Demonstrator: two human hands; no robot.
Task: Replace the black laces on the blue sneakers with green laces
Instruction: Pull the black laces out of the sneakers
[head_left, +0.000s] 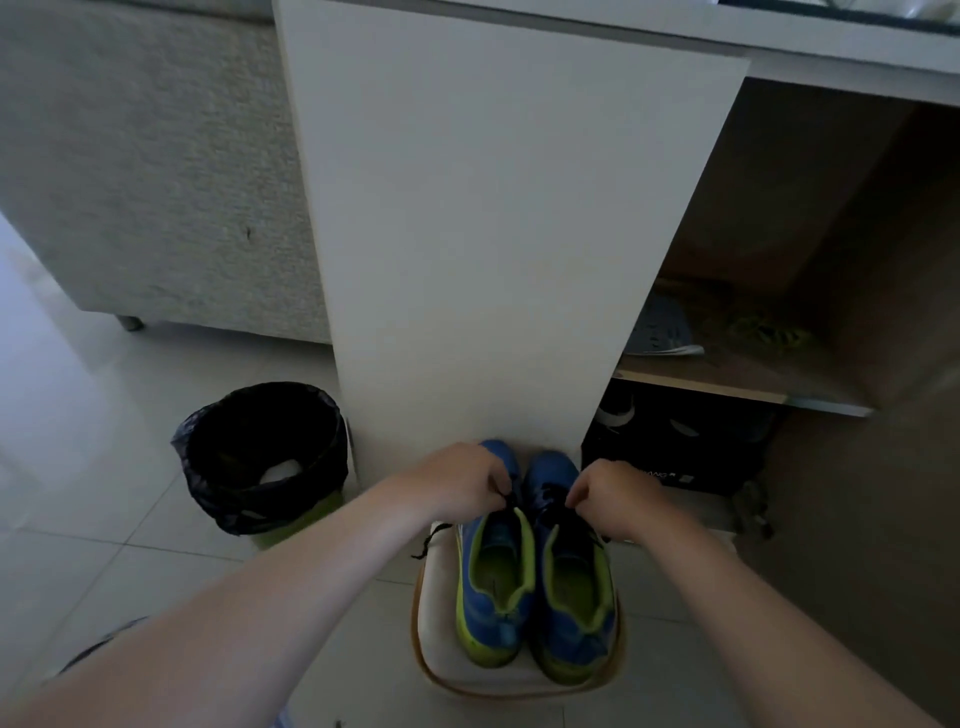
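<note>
Two blue sneakers with lime-green lining stand side by side on a small white stool (441, 644), toes pointing away from me. The left sneaker (493, 582) and the right sneaker (574, 597) both carry black laces (550, 506). My left hand (462, 475) pinches a black lace over the left shoe's tongue. My right hand (610, 493) pinches a black lace over the right shoe. A loose black lace end (428, 543) hangs off the stool's left edge. Something yellow-green (763, 332) lies on the open shelf at right; I cannot tell whether it is laces.
A black-lined waste bin (260, 457) stands on the tiled floor to the left. A white cabinet panel (493, 234) rises right behind the shoes. The open shelf at right holds a grey item (660, 327), with dark shoes (675, 436) below. A grey sofa (145, 171) sits at back left.
</note>
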